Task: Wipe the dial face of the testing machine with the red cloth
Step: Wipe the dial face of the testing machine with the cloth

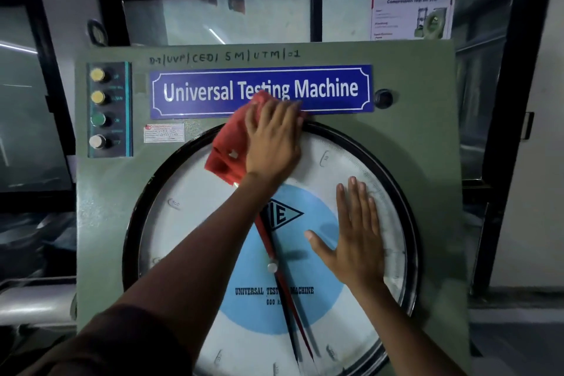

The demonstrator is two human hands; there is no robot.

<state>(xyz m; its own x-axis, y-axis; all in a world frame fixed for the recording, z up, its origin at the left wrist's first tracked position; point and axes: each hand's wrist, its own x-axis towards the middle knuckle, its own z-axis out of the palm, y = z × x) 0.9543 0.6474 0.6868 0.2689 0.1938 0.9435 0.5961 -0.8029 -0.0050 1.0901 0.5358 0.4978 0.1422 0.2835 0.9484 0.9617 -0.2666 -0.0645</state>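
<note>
Left hand presses red cloth atop dial face, right hand flat

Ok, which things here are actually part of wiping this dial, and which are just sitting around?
Part of the job:
- red cloth, pressed under the left hand at the dial's top
- dial face
- right hand, flat on the glass

Just around:
- blue nameplate
- push buttons
- poster behind the machine

Dial face bottom cut off; small label illegible.
</note>
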